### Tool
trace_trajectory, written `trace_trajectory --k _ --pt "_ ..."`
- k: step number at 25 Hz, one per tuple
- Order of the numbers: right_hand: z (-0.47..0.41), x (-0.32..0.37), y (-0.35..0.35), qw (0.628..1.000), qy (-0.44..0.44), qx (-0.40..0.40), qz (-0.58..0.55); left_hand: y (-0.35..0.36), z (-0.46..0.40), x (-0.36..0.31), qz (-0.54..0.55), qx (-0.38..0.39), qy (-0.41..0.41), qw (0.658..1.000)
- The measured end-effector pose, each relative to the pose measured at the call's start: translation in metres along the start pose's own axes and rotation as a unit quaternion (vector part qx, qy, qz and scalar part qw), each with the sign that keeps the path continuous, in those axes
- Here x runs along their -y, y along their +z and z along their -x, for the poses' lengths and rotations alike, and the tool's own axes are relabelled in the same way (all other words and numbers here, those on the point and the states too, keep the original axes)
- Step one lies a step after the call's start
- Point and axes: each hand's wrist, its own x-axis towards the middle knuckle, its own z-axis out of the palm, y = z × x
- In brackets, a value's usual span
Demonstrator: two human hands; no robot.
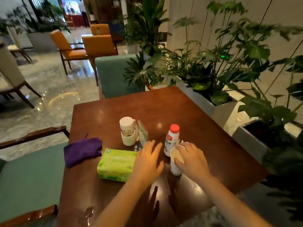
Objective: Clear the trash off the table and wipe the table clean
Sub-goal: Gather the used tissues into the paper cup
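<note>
On the dark wooden table (188,108) stands a white paper cup (174,167), tilted a little, with my right hand (192,158) gripping its rim. Just behind it is a white bottle with a red cap (172,138). My left hand (147,163) hovers flat with fingers spread between the cup and a green tissue pack (116,164), holding nothing. A purple cloth (82,150) lies crumpled at the table's left edge. A small white-lidded glass bottle (128,131) stands beside a clear acrylic sign holder (143,133).
A wet patch (89,212) shines near the table's front left corner. Teal chairs stand at the left (29,177) and far side (114,76). Grey planters with leafy plants (229,76) line the right side. Orange chairs stand farther back on the glossy floor.
</note>
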Motion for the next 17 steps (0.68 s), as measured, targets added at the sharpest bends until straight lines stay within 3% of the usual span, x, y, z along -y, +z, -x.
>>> trace_trajectory --k 4,8,13,15,17 --pt "0.028 -0.030 0.038 0.997 0.019 0.077 -0.004 0.047 0.014 -0.018 -0.019 0.132 0.034 0.990" --pt "0.033 -0.058 0.050 0.997 -0.025 0.070 -0.012 0.069 0.010 -0.026 -0.040 0.188 0.055 0.980" --pt "0.037 -0.079 0.058 0.993 -0.080 -0.015 -0.082 0.085 0.017 -0.036 0.056 0.146 0.025 0.987" --pt "0.040 -0.082 0.060 0.988 -0.079 -0.044 -0.125 0.092 0.022 -0.043 0.143 0.095 -0.053 0.984" --pt "0.043 -0.081 0.059 0.983 -0.080 -0.054 -0.159 0.100 0.026 -0.044 0.256 0.060 -0.156 0.952"
